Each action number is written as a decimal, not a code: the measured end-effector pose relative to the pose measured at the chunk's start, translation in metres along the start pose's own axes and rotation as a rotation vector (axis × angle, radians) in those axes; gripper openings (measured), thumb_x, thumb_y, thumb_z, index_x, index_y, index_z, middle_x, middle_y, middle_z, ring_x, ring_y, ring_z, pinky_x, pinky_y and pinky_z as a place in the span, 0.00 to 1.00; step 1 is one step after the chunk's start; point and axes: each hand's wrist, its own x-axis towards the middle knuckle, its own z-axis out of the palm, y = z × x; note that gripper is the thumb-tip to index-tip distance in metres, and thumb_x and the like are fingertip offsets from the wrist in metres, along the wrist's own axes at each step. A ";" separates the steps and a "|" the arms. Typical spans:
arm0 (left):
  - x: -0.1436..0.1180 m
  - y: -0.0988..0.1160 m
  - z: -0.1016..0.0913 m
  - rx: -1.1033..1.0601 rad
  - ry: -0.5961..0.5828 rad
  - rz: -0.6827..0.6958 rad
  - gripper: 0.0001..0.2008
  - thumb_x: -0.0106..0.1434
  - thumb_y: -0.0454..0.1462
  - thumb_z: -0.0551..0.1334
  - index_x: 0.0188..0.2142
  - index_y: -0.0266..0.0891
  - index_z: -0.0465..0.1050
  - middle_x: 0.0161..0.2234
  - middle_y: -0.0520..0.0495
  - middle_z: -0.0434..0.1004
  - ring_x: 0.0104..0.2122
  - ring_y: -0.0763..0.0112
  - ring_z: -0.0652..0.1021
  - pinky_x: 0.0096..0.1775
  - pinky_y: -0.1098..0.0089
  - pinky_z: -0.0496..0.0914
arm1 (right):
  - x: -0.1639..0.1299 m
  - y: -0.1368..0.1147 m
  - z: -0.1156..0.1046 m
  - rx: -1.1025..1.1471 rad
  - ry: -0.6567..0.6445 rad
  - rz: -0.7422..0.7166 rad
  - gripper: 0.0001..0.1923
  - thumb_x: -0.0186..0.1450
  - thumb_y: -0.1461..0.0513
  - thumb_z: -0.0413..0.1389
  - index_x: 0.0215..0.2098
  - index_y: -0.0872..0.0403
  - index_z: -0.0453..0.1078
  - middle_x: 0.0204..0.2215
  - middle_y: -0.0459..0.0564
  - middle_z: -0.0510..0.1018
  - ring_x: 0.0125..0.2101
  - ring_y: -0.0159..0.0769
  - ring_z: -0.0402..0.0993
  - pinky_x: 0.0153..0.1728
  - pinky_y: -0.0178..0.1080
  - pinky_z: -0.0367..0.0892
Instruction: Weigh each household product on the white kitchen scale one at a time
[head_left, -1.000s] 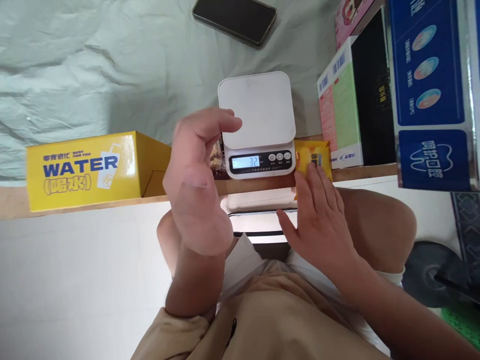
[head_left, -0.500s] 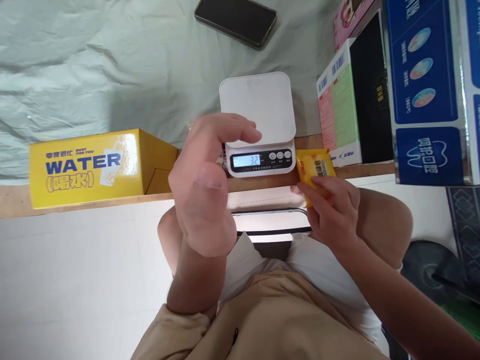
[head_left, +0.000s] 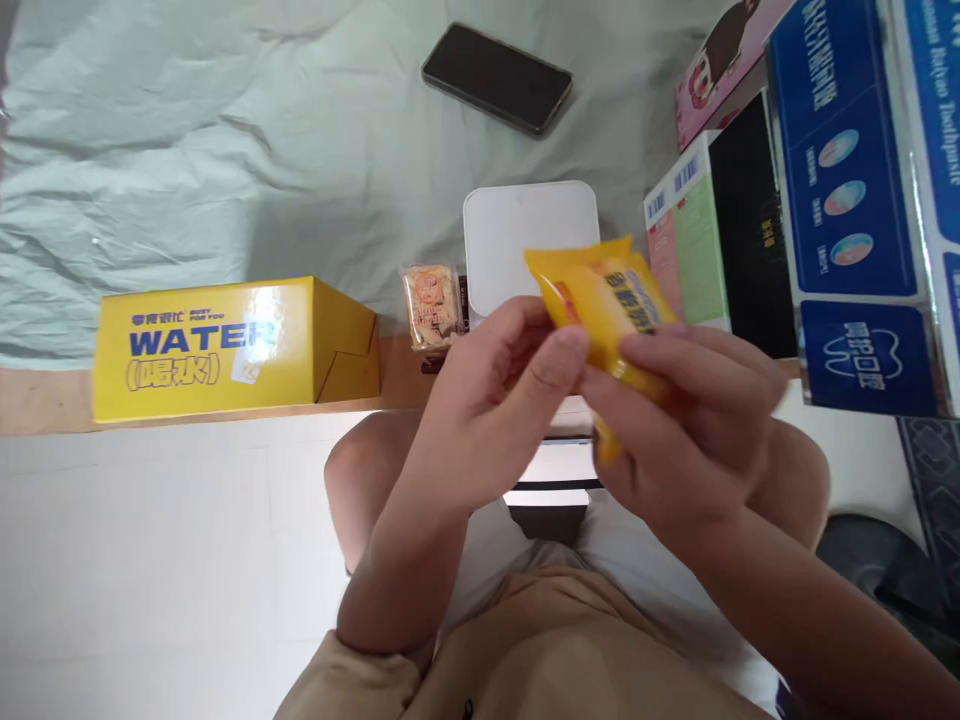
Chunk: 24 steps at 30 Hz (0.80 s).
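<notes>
Both hands, left hand [head_left: 480, 400] and right hand [head_left: 682, 420], pinch one yellow packet [head_left: 600, 300] (one scale [head_left: 510, 230] behind).

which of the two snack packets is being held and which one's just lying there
The yellow packet is held up by both the left hand and the right hand. The smaller clear biscuit packet lies untouched beside the white scale.
</notes>
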 end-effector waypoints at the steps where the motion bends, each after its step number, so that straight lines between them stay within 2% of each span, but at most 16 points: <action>1: 0.003 -0.002 -0.002 -0.069 0.023 0.015 0.14 0.68 0.51 0.66 0.41 0.43 0.77 0.41 0.48 0.81 0.42 0.69 0.82 0.44 0.67 0.80 | 0.009 0.001 0.011 0.021 0.049 -0.051 0.20 0.64 0.70 0.60 0.52 0.47 0.75 0.48 0.46 0.79 0.50 0.34 0.76 0.54 0.40 0.78; 3: 0.009 -0.007 -0.009 -0.165 0.095 0.005 0.11 0.67 0.48 0.67 0.43 0.46 0.77 0.40 0.51 0.81 0.42 0.70 0.82 0.41 0.69 0.80 | 0.021 0.003 0.030 0.048 0.125 -0.199 0.18 0.64 0.70 0.58 0.50 0.51 0.75 0.48 0.48 0.80 0.51 0.34 0.76 0.55 0.39 0.79; 4: 0.012 -0.009 -0.014 -0.173 0.136 -0.012 0.11 0.66 0.48 0.67 0.43 0.47 0.77 0.36 0.52 0.80 0.39 0.70 0.82 0.38 0.69 0.79 | 0.024 0.005 0.037 0.076 0.103 -0.233 0.18 0.63 0.70 0.58 0.50 0.52 0.75 0.48 0.47 0.80 0.52 0.34 0.76 0.56 0.38 0.79; 7: 0.020 -0.015 -0.025 -0.150 0.244 -0.030 0.10 0.65 0.48 0.68 0.41 0.47 0.76 0.27 0.53 0.75 0.30 0.72 0.78 0.31 0.70 0.75 | 0.022 0.015 0.047 0.228 0.069 -0.251 0.18 0.61 0.68 0.57 0.49 0.52 0.74 0.48 0.49 0.80 0.55 0.35 0.76 0.59 0.40 0.78; 9: 0.025 -0.019 -0.028 -0.141 0.302 0.003 0.09 0.65 0.45 0.67 0.39 0.45 0.75 0.28 0.54 0.75 0.27 0.76 0.75 0.29 0.72 0.74 | 0.017 0.025 0.048 0.314 0.070 -0.143 0.18 0.62 0.64 0.56 0.50 0.53 0.72 0.49 0.52 0.79 0.56 0.37 0.75 0.58 0.44 0.78; 11: 0.028 -0.023 -0.027 -0.120 0.310 0.023 0.07 0.66 0.44 0.66 0.38 0.44 0.75 0.29 0.53 0.76 0.26 0.78 0.74 0.28 0.75 0.72 | 0.013 0.034 0.048 0.388 0.033 0.040 0.20 0.65 0.60 0.56 0.55 0.51 0.70 0.54 0.54 0.76 0.56 0.39 0.75 0.54 0.45 0.80; 14: 0.032 -0.029 -0.022 -0.062 0.248 0.063 0.08 0.69 0.44 0.64 0.40 0.43 0.76 0.33 0.51 0.78 0.30 0.75 0.78 0.33 0.73 0.76 | 0.012 0.040 0.050 0.541 -0.132 0.328 0.26 0.69 0.54 0.56 0.64 0.47 0.63 0.60 0.53 0.73 0.49 0.34 0.78 0.43 0.39 0.81; 16: 0.033 -0.033 -0.020 -0.020 0.195 0.086 0.10 0.70 0.45 0.63 0.44 0.44 0.78 0.39 0.49 0.82 0.37 0.71 0.82 0.38 0.70 0.79 | 0.015 0.039 0.052 0.598 -0.186 0.454 0.26 0.70 0.54 0.56 0.64 0.47 0.61 0.58 0.52 0.75 0.43 0.29 0.79 0.37 0.33 0.80; 19: 0.035 -0.038 -0.018 0.038 0.208 0.124 0.14 0.70 0.47 0.64 0.51 0.47 0.78 0.46 0.47 0.83 0.45 0.68 0.83 0.45 0.67 0.80 | 0.019 0.038 0.057 0.586 -0.155 0.540 0.23 0.71 0.55 0.56 0.62 0.49 0.62 0.54 0.52 0.78 0.42 0.28 0.80 0.35 0.30 0.78; 21: 0.034 -0.040 -0.019 0.067 0.294 0.209 0.16 0.68 0.48 0.67 0.52 0.49 0.78 0.50 0.48 0.83 0.47 0.67 0.83 0.48 0.65 0.81 | 0.020 0.041 0.061 0.568 -0.131 0.558 0.21 0.72 0.55 0.54 0.61 0.49 0.63 0.53 0.53 0.79 0.46 0.29 0.80 0.40 0.33 0.80; 24: 0.029 -0.035 -0.017 0.122 0.427 0.404 0.15 0.66 0.45 0.70 0.51 0.50 0.79 0.49 0.49 0.82 0.45 0.69 0.83 0.50 0.65 0.81 | 0.021 0.051 0.067 0.493 -0.089 0.589 0.20 0.71 0.54 0.55 0.58 0.51 0.66 0.54 0.53 0.79 0.50 0.32 0.81 0.46 0.37 0.81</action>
